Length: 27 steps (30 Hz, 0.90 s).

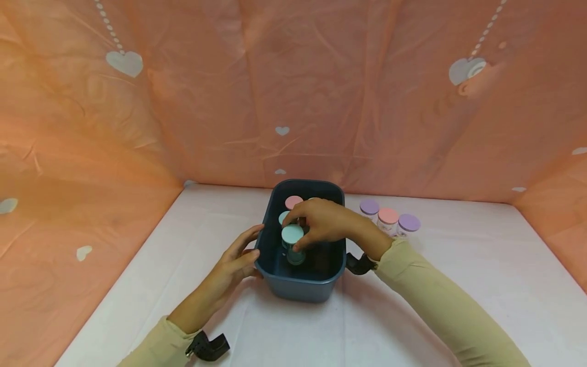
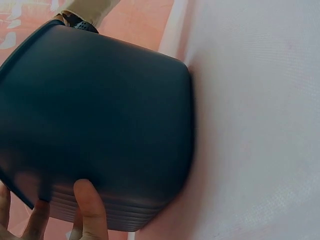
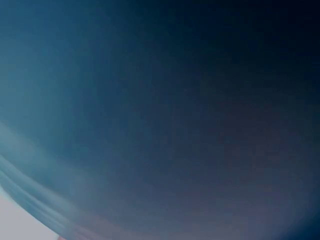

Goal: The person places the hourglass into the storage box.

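Observation:
A deep dark-blue plastic bin (image 1: 299,289) stands on the table. Inside it my right hand (image 1: 326,219) pinches a small clear jar with a mint lid (image 1: 292,234) between thumb and fingers. Behind that jar show a pink-lidded jar (image 1: 293,202) and part of another mint lid (image 1: 283,218); the hand hides some of the bin's contents. My left hand (image 1: 235,261) rests against the bin's left side, fingers extended near the rim. In the left wrist view its thumb (image 2: 91,207) lies along the bin wall (image 2: 110,110).
Right of the bin stand two purple-lidded jars (image 1: 369,207) and a pink-lidded jar (image 1: 388,215), close to my right forearm. A white cloth (image 1: 206,204) covers the table. Orange sheeting (image 1: 312,102) with pale hearts hangs behind and at both sides. A blurred bin wall (image 3: 100,125) fills most of the right wrist view.

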Each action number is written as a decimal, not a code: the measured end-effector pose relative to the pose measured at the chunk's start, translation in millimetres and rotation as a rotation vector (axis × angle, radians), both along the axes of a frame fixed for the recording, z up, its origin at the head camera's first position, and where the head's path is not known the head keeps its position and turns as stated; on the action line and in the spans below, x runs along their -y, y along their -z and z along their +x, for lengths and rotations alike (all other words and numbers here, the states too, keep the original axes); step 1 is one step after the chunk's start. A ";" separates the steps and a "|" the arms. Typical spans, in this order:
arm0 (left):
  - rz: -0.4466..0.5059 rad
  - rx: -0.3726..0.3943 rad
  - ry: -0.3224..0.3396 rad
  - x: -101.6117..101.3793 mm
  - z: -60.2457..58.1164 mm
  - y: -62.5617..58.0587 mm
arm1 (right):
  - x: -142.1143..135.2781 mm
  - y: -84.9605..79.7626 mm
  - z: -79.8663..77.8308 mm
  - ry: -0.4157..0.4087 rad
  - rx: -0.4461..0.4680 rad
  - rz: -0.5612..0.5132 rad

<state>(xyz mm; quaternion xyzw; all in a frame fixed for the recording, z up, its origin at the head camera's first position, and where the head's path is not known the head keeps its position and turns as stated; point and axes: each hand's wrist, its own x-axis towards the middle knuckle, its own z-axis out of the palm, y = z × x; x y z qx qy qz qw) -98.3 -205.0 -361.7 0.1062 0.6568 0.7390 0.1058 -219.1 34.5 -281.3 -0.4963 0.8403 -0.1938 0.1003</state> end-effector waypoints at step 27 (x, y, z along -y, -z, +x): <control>0.008 0.014 -0.003 0.3 -2.5 2.1 | 10.3 17.1 -1.5 -0.041 -0.179 -0.005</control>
